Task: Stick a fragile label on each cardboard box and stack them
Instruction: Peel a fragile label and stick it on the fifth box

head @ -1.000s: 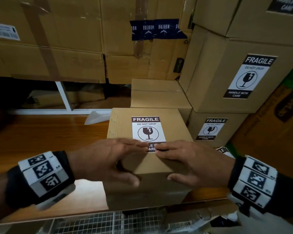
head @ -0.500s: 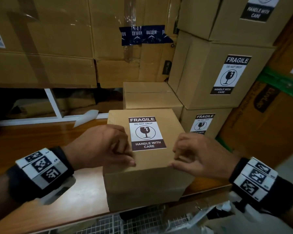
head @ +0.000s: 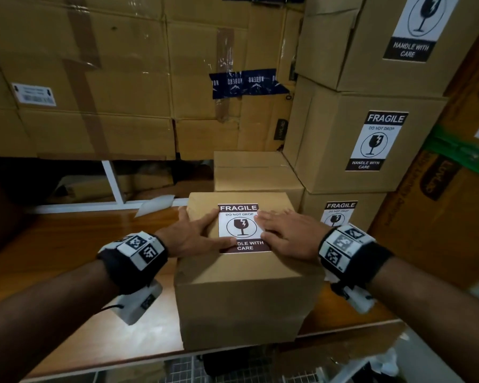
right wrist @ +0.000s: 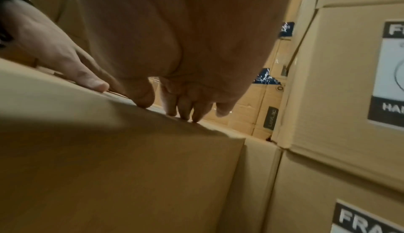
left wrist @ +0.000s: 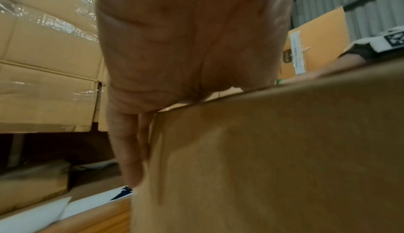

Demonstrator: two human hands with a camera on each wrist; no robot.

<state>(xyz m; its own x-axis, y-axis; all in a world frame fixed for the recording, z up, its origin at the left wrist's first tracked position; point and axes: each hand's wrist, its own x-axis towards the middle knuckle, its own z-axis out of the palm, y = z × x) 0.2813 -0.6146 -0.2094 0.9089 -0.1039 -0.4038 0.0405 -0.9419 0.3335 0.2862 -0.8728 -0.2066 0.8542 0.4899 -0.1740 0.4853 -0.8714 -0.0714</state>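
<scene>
Stacked cartons are backing the cardboard box (head: pixel 246 286) on the wooden table (head: pixel 67 244). I am pressing left hand (head: pixel 194 236) and right hand (head: pixel 285 233), fingers flat, beside its top fragile label (head: pixel 242 228). Uneven pressure may be leaving lifted edges.

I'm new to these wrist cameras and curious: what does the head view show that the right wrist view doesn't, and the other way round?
Only the head view shows the fragile label on top of the cardboard box, with the left hand and right hand flat on it, plus the wooden table.

Only the right wrist view shows the right hand's fingertips from underneath, touching the box's top.

Both show the box, both hands, and the stacked labelled boxes to the right.
</scene>
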